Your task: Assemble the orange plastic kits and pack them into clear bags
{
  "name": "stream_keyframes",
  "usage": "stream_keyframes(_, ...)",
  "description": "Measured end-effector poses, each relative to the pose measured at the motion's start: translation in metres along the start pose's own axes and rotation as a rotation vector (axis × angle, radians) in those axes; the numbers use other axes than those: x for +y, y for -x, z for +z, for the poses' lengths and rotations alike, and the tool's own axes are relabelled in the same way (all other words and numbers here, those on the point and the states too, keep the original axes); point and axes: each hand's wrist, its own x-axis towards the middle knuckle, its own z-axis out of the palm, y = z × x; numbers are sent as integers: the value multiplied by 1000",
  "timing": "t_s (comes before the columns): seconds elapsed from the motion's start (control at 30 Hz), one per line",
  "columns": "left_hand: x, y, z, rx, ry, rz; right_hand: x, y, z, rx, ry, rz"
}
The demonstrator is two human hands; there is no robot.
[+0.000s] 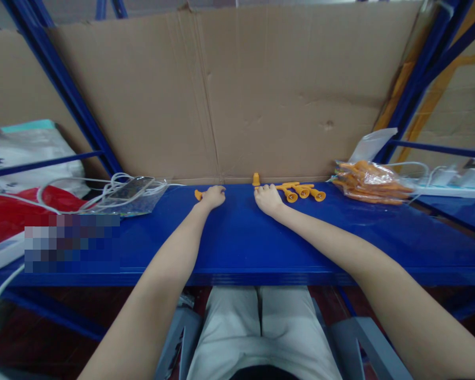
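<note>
My left hand [214,197] rests on the blue shelf, fingers curled around a small yellow plastic piece [198,195] whose end sticks out at the left; the rest is hidden. To the right, my right hand [268,199] has its fingers bent down over a yellow stick-like piece [280,187], largely covered by the hand. Just behind those fingers a short yellow plastic cup [256,179] stands upright. Several yellow trumpet-shaped pieces lie beside the right hand, among them one yellow trumpet [291,196] and another yellow trumpet [318,196], flared ends toward me.
A clear bag of orange-yellow pieces [368,184] lies at the right, near a white power strip [449,191]. At the left are white cables [119,184], a clear plastic pouch [142,203] and a red bag [51,203]. Cardboard [261,95] closes the back between blue posts.
</note>
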Motion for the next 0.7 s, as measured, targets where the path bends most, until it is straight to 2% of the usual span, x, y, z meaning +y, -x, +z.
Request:
stream_keyframes(0.07, -2, 2, -2, 65, 5, -40, 0, 0, -1, -11, -5, 1)
stream_keyframes(0.13, -8, 6, -4, 99, -16, -138, 0, 1, -2, -13, -4, -1)
stream_keyframes(0.23, -17, 10, -7, 41, -18, -310, -1, 1, -3, -12, -5, -2)
stream_keyframes(0.33, -22, 10, -9, -30, -10, -373, -1, 2, -5, -29, -17, 1)
stream_keyframes(0.5, -14, 7, -10, -70, -8, -260, -1, 3, -6, -45, -26, 9)
stream_keyframes(0.7, 2, 8, -8, -62, -65, -115, -2, 3, -6, -24, 5, 10)
